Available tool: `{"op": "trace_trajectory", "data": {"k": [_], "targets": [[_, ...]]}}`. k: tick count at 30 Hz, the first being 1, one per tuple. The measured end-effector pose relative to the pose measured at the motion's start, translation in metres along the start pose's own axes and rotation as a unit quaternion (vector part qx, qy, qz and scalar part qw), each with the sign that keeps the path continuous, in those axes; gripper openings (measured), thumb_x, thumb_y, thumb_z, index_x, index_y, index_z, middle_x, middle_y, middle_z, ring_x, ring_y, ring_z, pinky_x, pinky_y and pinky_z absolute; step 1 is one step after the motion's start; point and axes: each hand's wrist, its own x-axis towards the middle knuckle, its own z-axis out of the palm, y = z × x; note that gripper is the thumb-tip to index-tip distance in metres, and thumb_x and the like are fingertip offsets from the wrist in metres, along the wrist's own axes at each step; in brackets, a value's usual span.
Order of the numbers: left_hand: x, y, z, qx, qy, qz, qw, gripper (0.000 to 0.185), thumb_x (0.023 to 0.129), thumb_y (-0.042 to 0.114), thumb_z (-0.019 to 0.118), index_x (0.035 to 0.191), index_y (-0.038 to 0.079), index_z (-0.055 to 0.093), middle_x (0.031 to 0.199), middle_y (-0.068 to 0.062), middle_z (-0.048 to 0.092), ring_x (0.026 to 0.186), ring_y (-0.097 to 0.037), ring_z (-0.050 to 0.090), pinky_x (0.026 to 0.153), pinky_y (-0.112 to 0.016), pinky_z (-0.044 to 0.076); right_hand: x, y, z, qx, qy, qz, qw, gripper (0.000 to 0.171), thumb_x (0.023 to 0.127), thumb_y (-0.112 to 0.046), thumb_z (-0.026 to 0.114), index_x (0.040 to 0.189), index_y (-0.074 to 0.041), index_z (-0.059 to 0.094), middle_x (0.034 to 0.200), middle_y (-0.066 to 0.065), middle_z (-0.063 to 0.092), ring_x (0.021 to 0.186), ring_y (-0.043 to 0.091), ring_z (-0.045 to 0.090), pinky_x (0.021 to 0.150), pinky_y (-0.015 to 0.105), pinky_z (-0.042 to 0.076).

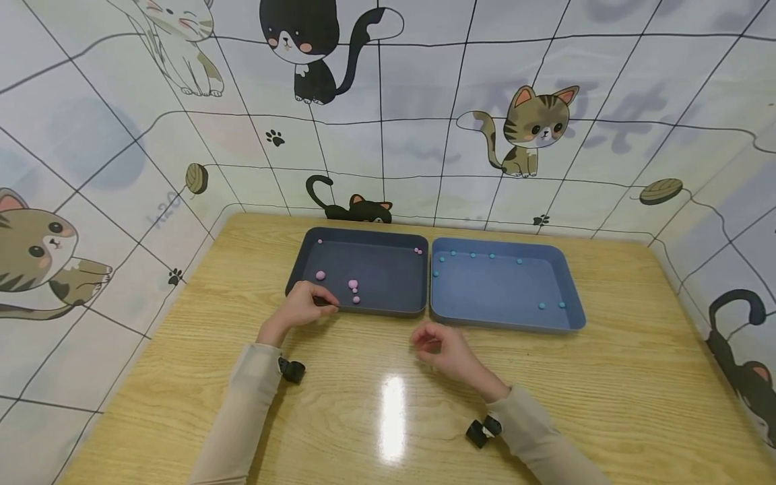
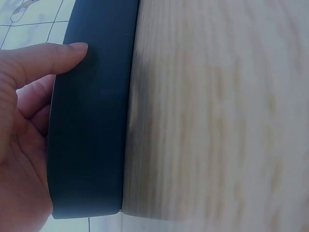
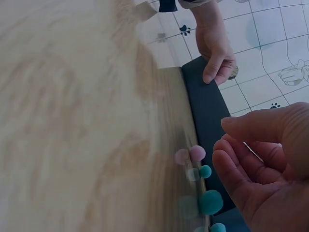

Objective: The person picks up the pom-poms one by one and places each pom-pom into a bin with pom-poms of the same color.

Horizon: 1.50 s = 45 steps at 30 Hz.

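Note:
My left hand [image 1: 303, 305] grips the front wall of the dark tray [image 1: 382, 311] near its left corner. In the left wrist view the thumb [image 2: 77, 50] lies on the outer wall, with the other fingers behind the rim. My right hand [image 1: 448, 351] hovers in front of where the trays meet, fingers loosely bent and a gap under the thumb. Close to its fingertips in the right wrist view, a pink pompom [image 3: 197, 153] and several teal pompoms [image 3: 211, 202] sit along the tray's front side; the hand hides them in the head view.
Inside the dark tray are several pink pompoms [image 1: 320, 275]. A blue tray [image 1: 503, 320] stands right beside it, with several small teal pompoms [image 1: 519, 261] near its sides. Both trays sit on the wooden table [image 1: 339, 417], below a wall [image 1: 418, 148] printed with cats.

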Motion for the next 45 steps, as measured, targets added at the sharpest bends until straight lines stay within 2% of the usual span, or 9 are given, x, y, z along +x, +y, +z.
{"op": "trace_trajectory", "data": {"k": [11, 17, 28, 38, 45], "targets": [[0.000, 0.000, 0.000, -0.002, -0.001, -0.002, 1.0000, 0.004, 0.079, 0.004, 0.073, 0.082, 0.004, 0.076, 0.077, -0.004, 0.071, 0.067, -0.014, 0.060, 0.055, -0.023, 0.045, -0.001, 0.002, -0.001, -0.020, -0.040, -0.010, 0.999, 0.024, 0.074, 0.017, 0.064, 0.095, 0.005, 0.062, 0.094, 0.015, 0.062, 0.084, 0.028, 0.062, 0.075, 0.032, 0.054], [0.000, 0.001, 0.000, -0.003, -0.002, -0.002, 1.0000, 0.004, 0.079, 0.004, 0.073, 0.082, 0.003, 0.075, 0.077, -0.003, 0.071, 0.068, -0.014, 0.061, 0.055, -0.023, 0.045, 0.000, 0.002, 0.000, -0.051, -0.055, -0.025, 0.997, 0.024, 0.074, 0.018, 0.061, 0.093, 0.003, 0.062, 0.093, 0.012, 0.061, 0.083, 0.025, 0.061, 0.073, 0.029, 0.053], [0.000, 0.000, 0.000, -0.008, -0.002, -0.010, 0.9999, 0.004, 0.078, 0.005, 0.073, 0.081, 0.002, 0.075, 0.077, -0.003, 0.071, 0.065, -0.010, 0.058, 0.054, -0.022, 0.044, 0.002, 0.002, 0.000, -0.096, -0.066, -0.025, 0.993, 0.025, 0.075, 0.018, 0.059, 0.091, -0.001, 0.063, 0.091, 0.008, 0.061, 0.081, 0.019, 0.059, 0.071, 0.025, 0.052], [0.001, -0.001, 0.000, -0.009, -0.006, -0.008, 0.9999, 0.004, 0.078, 0.004, 0.073, 0.081, 0.003, 0.075, 0.077, -0.003, 0.071, 0.066, -0.011, 0.059, 0.056, -0.022, 0.046, 0.002, -0.002, -0.001, -0.070, -0.054, -0.003, 0.996, 0.025, 0.075, 0.016, 0.057, 0.091, -0.002, 0.063, 0.091, 0.007, 0.062, 0.082, 0.019, 0.058, 0.073, 0.025, 0.052], [0.001, -0.001, 0.001, -0.001, -0.004, -0.008, 1.0000, 0.004, 0.078, 0.005, 0.074, 0.081, 0.002, 0.075, 0.076, -0.002, 0.071, 0.066, -0.010, 0.059, 0.055, -0.022, 0.045, 0.007, -0.008, -0.006, -0.058, -0.017, -0.032, 0.998, 0.022, 0.075, 0.017, 0.059, 0.091, 0.002, 0.064, 0.089, 0.011, 0.063, 0.080, 0.025, 0.061, 0.071, 0.027, 0.053]]}}
